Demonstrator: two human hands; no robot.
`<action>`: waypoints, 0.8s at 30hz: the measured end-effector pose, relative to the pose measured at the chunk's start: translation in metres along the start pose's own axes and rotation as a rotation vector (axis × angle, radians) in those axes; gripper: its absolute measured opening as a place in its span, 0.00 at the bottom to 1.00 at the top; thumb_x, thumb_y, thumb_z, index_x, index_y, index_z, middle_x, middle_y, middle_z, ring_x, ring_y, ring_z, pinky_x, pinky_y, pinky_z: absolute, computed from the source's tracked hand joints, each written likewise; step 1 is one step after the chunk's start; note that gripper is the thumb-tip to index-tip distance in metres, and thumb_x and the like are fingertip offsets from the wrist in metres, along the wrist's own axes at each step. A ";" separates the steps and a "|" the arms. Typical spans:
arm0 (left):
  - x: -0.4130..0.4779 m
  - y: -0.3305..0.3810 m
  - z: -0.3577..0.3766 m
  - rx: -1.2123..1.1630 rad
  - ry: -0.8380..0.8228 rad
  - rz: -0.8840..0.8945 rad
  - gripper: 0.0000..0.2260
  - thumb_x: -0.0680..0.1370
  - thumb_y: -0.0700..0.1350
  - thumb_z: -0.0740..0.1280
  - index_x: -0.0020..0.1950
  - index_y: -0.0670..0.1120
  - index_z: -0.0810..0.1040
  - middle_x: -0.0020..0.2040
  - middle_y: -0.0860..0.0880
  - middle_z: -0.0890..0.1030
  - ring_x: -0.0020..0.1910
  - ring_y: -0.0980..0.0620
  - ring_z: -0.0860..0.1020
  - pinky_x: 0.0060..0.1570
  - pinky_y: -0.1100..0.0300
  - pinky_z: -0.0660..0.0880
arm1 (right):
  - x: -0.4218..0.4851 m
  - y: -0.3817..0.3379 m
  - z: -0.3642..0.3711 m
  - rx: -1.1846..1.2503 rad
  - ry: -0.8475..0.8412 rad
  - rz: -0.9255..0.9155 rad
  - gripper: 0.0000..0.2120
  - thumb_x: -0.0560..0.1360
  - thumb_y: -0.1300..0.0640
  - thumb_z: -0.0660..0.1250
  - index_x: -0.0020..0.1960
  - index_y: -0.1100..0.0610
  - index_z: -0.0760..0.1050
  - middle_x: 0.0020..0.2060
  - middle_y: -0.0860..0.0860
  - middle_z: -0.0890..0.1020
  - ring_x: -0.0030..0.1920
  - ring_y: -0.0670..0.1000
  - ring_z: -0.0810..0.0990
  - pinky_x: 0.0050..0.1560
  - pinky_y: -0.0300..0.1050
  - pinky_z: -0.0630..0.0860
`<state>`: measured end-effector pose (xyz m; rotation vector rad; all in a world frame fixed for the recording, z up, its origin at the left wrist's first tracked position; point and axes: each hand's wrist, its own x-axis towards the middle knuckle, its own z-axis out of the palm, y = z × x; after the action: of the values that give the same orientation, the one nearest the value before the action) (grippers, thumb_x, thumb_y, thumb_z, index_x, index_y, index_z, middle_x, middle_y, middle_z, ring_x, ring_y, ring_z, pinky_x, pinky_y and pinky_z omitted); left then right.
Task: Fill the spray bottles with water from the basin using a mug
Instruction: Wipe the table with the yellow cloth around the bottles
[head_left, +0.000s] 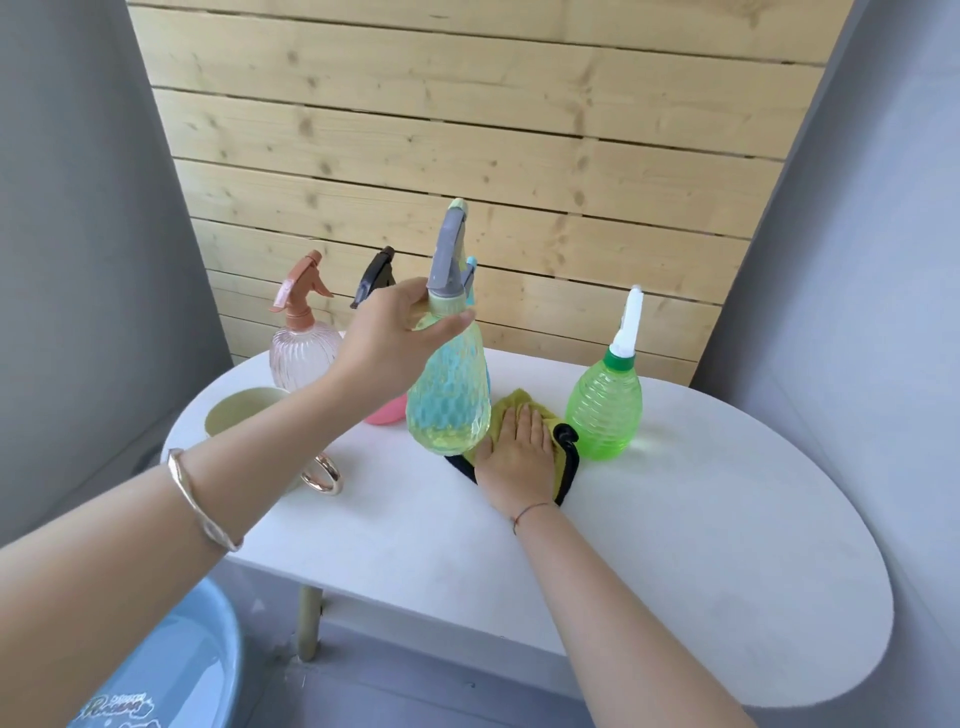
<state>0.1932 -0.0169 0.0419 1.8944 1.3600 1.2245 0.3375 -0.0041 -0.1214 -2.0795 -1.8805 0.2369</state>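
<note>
left grip (395, 338) clasped neck of yellow spray bottle (449, 400), held above counter (675, 545); right grip (519, 457) lay flat, fingers straight, pressing yellow cloth (511, 400).

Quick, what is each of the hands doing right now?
Left hand: grips the yellow spray bottle by its neck.
Right hand: open, lying flat on the yellow cloth.
</note>
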 end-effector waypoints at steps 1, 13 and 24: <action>0.001 0.002 0.002 -0.002 0.001 0.007 0.05 0.77 0.51 0.70 0.50 0.52 0.79 0.42 0.62 0.81 0.41 0.65 0.78 0.39 0.71 0.70 | -0.007 0.004 -0.001 0.015 0.021 -0.035 0.34 0.76 0.45 0.38 0.77 0.62 0.52 0.77 0.59 0.54 0.77 0.55 0.51 0.75 0.46 0.42; 0.017 0.010 0.054 -0.106 -0.037 0.020 0.08 0.78 0.51 0.71 0.54 0.48 0.80 0.45 0.56 0.82 0.48 0.58 0.79 0.53 0.62 0.72 | -0.096 0.096 -0.048 -0.135 -0.064 -0.150 0.45 0.63 0.24 0.25 0.76 0.36 0.49 0.76 0.40 0.45 0.78 0.52 0.41 0.75 0.50 0.34; 0.030 0.011 0.089 -0.021 -0.034 0.002 0.16 0.78 0.45 0.71 0.36 0.53 0.67 0.26 0.57 0.63 0.24 0.69 0.67 0.28 0.71 0.63 | -0.099 0.098 -0.048 -0.118 -0.042 -0.140 0.43 0.64 0.24 0.25 0.75 0.36 0.47 0.77 0.42 0.45 0.78 0.53 0.40 0.73 0.51 0.32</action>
<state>0.2789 0.0153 0.0201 1.8941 1.3230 1.1975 0.4340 -0.1156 -0.1205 -2.0189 -2.1016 0.1406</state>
